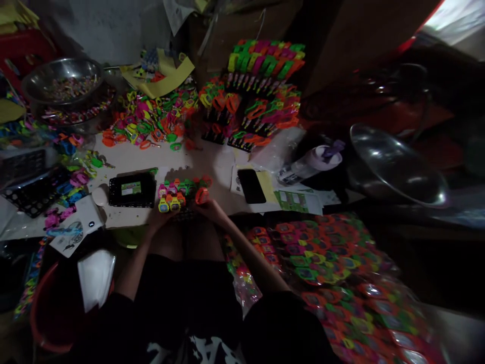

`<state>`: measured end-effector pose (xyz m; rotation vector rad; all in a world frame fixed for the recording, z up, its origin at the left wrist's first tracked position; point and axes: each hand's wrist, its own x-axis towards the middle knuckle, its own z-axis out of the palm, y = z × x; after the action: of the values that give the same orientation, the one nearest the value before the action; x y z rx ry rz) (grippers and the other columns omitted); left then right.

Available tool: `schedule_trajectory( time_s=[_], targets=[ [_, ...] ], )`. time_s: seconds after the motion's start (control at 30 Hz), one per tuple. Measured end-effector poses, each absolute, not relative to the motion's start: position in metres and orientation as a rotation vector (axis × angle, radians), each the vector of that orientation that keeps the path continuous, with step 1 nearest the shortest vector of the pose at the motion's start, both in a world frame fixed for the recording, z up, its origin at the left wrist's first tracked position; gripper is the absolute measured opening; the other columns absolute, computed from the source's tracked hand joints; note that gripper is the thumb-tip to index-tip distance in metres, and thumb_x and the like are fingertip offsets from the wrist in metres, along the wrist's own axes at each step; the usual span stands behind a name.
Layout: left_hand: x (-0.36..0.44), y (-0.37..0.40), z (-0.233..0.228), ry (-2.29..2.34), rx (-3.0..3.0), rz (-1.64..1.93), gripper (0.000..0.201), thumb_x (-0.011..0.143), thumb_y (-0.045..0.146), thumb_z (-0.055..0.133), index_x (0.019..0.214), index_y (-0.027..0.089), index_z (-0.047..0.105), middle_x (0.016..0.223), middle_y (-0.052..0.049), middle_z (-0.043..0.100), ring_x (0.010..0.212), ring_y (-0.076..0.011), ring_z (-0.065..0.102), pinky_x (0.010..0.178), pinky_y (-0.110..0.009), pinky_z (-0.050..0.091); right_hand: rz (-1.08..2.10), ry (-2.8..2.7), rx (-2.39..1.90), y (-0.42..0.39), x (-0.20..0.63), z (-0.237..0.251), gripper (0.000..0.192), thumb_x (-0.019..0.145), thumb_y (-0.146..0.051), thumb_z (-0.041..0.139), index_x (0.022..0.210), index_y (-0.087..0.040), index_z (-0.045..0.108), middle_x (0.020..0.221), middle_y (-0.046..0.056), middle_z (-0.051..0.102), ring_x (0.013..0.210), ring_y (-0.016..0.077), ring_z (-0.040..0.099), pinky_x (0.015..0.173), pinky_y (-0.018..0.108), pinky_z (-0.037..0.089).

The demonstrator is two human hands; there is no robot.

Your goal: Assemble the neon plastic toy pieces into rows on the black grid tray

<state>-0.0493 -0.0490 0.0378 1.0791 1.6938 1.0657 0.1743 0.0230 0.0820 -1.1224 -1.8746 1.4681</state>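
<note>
Several bright toy watches (175, 203) stand in rows, pink, green and yellow, in a dark perforated holder (184, 215) at the table's front edge, over my lap. My left hand (159, 219) is at the holder's left side; its fingers are mostly hidden beneath the watches. My right hand (211, 210) is closed on an orange toy watch (202, 195) at the right end of the rows. A black perforated tray (132, 190) with a green-and-white card on it lies to the left of the watches.
Behind lie a heap of loose toy watches (151, 119) and stacked filled racks (265, 65). A phone (252, 186) and a tumbler (312, 163) are to the right. Steel bowls (62, 68) stand at the back left. Bagged watches (326, 247) sit low on the right.
</note>
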Motion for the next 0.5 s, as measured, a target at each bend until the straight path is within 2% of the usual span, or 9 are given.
schedule_trajectory(
  time_s=[0.17, 0.33, 0.5],
  targets=[
    [-0.045, -0.049, 0.046, 1.562, 1.085, 1.129, 0.071, 0.064, 0.038, 0.082, 0.126, 0.017, 0.054, 0.131, -0.013, 0.06, 0.121, -0.0281, 0.058, 0.106, -0.044, 0.044, 1.362, -1.916, -1.247, 0.015, 0.152, 0.046, 0.03, 0.077, -0.038, 0.062, 0.078, -0.009, 0.069, 0.072, 0.003, 0.067, 0.068, 0.012, 0.059, 0.064, 0.019, 0.046],
    [-0.047, -0.048, 0.042, 1.583, 1.093, 1.113, 0.063, 0.066, 0.035, 0.081, 0.122, 0.018, 0.058, 0.127, -0.011, 0.063, 0.121, -0.0277, 0.057, 0.109, -0.045, 0.041, 1.249, -2.07, -1.175, 0.012, 0.15, 0.055, 0.022, 0.083, -0.026, 0.056, 0.087, -0.009, 0.07, 0.084, 0.007, 0.07, 0.081, 0.0156, 0.063, 0.075, 0.021, 0.049],
    [-0.047, -0.047, 0.033, 1.626, 1.14, 1.089, 0.061, 0.062, 0.039, 0.081, 0.116, 0.015, 0.062, 0.122, -0.013, 0.066, 0.121, -0.0292, 0.057, 0.107, -0.042, 0.043, 1.199, -2.14, -1.168, 0.011, 0.14, 0.063, 0.022, 0.083, -0.02, 0.057, 0.099, -0.012, 0.071, 0.102, 0.01, 0.071, 0.091, 0.0189, 0.066, 0.084, 0.025, 0.05]
  ],
)
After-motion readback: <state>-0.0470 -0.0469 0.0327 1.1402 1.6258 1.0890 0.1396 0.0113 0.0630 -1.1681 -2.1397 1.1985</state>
